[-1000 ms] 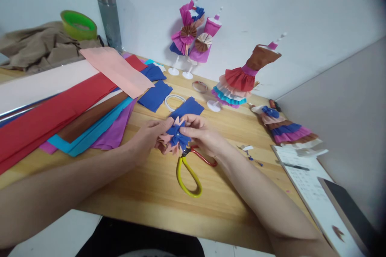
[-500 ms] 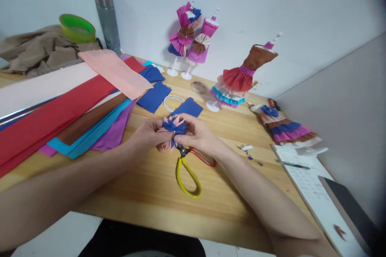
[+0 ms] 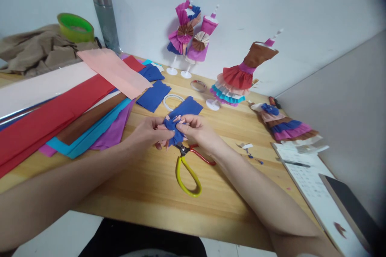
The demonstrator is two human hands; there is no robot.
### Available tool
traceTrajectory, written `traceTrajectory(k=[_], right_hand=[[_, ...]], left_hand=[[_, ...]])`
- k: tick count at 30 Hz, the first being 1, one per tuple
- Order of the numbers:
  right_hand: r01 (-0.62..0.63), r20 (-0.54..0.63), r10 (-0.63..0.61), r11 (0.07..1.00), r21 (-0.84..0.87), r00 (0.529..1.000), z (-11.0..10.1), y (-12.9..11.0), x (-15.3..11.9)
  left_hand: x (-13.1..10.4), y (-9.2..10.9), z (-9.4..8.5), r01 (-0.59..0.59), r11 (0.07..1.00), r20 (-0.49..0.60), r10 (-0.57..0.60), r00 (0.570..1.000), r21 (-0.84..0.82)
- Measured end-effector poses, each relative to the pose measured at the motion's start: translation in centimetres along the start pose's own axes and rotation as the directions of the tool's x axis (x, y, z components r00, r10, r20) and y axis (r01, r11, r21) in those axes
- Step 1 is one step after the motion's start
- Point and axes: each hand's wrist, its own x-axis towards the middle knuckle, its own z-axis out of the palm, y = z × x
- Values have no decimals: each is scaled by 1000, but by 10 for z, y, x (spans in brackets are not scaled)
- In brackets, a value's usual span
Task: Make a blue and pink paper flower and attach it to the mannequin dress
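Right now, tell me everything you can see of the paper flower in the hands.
The paper flower is a small bunch of crinkled crepe-like paper: dark blue petals on top, pale pink ones peeking out beneath and at its left edge. The petals are cut into pointed strips and look bunched together. It is held just above the wooden table, over the scissors. The left hand pinches it from the left, the right hand from the right, fingertips meeting on the blue layer.
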Motion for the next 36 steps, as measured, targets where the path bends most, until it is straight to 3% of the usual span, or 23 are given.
traceTrajectory(k=[8,19,23,30,36], right_hand=[[-3,7,3,1000,-14,1000,0,-3,-1],[32,231,-27,999,-20,973,0,-4,-4],[33,181,-30,999,-15,983,0,-3,-4],[10,214,-3,999,-31,977,9,-2,-9],[27,119,-11,991,-133,993,8,4,-3]], left_hand=[[0,-2,-4,-14,994,91,23,996,-106],[-3,1,-2,-58,996,91,65,994,-73],[-2,1,-3,-49,998,96,52,994,-40],[-7,-1,5,-40,997,52,36,998,73],[-4,-4,4,-38,999,81,37,996,16]])
